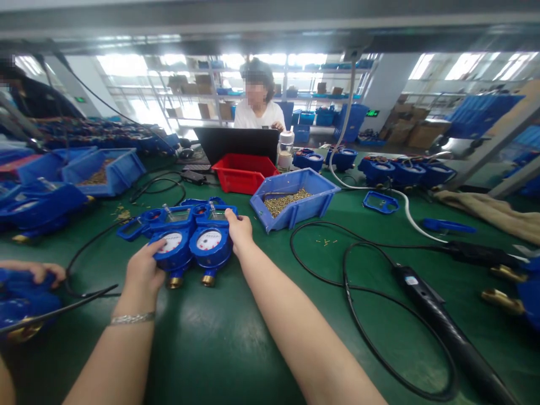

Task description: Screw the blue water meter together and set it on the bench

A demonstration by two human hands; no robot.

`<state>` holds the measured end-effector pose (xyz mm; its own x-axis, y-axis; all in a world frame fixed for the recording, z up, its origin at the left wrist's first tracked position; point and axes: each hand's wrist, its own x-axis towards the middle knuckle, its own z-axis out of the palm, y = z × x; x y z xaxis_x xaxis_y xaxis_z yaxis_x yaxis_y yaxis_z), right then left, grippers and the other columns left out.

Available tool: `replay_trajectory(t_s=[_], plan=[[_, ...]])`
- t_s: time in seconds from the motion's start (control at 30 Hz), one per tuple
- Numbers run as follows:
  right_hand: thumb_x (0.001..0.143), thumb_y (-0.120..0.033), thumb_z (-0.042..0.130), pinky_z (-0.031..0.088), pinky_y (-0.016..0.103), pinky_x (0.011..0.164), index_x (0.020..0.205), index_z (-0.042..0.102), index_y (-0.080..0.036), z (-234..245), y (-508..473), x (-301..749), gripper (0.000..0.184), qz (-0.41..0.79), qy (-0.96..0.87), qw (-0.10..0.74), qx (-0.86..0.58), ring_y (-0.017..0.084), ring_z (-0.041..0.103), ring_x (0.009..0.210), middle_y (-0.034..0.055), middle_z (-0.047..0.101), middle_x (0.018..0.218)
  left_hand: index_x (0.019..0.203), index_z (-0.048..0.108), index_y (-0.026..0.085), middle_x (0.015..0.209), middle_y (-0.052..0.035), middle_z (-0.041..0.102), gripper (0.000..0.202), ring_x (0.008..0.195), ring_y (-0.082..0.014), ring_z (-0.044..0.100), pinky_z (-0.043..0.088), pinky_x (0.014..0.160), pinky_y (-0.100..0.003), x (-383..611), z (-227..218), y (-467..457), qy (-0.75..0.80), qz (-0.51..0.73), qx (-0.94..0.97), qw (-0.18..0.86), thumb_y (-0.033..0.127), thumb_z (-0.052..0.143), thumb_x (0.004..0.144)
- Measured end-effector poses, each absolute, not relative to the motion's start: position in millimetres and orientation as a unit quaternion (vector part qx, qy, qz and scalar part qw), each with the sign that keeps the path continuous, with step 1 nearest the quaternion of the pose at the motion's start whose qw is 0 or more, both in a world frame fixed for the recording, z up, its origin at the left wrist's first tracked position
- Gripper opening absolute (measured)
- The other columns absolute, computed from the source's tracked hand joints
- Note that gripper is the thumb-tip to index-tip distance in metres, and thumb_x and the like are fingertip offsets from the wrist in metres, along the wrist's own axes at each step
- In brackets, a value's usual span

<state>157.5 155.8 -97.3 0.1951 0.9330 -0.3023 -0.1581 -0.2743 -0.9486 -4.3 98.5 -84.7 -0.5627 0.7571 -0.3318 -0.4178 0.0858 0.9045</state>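
Two blue water meters with white dials and brass pipe ends lie side by side on the green table. My left hand [145, 270] grips the left water meter [174, 256], its thumb at the edge of the dial. Around the right side of the other water meter [211, 250] is my right hand [239, 229], thumb on top near the upper housing and the other fingers mostly hidden. A blue open frame [130, 229] touches the left meter's upper left side.
Behind the meters stand a blue bin of small brass screws [291, 202] and a red bin [244, 173]. A black electric screwdriver [442, 320] with a looped cable [348, 281] lies right. Another person's hand [46, 273] holds a blue meter at left. Loose screws [327, 242] lie nearby.
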Motion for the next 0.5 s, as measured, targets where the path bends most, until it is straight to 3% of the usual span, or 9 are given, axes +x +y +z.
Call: replay_trajectory(t_s=[0.13,0.27,0.4,0.5], plan=[[0.090,-0.040,0.054,0.043,0.047,0.092,0.116,0.053,-0.014,-93,170,153,0.036,0.514,-0.339,0.477,-0.627,0.024,0.054,0.106,0.0098,0.054,0.118,0.096,0.059,0.012,0.090,-0.0031,0.062,0.014,0.073,-0.0124,0.061,0.054,0.063,-0.027,-8,-88,118,0.606,0.650,0.158,0.431,0.021,0.057,0.087],[0.091,-0.041,0.052,0.043,0.048,0.093,0.118,0.052,-0.015,-85,165,158,0.038,0.522,-0.360,0.458,-0.623,0.025,0.053,0.108,0.0105,0.052,0.121,0.100,0.058,0.012,0.094,-0.0039,0.062,0.018,0.075,-0.0133,0.061,0.054,0.064,-0.028,-11,-81,116,0.633,0.631,0.188,0.407,0.024,0.057,0.087],[0.091,-0.043,0.051,0.039,0.049,0.097,0.124,0.047,-0.013,-76,127,173,0.045,0.522,-0.402,0.445,-0.606,0.027,0.050,0.113,0.0129,0.050,0.125,0.107,0.057,0.013,0.106,-0.0055,0.060,0.026,0.089,-0.0200,0.060,0.054,0.074,-0.036,-6,-70,92,0.668,0.610,0.228,0.362,0.027,0.058,0.085],[0.079,-0.039,0.065,0.038,0.044,0.098,0.128,0.044,-0.010,-66,71,203,0.060,0.504,-0.451,0.436,-0.594,0.028,0.050,0.114,0.0166,0.051,0.123,0.115,0.053,0.015,0.116,-0.0080,0.056,0.033,0.099,-0.0232,0.058,0.051,0.082,-0.042,29,-76,75,0.662,0.600,0.282,0.349,0.032,0.055,0.087]])
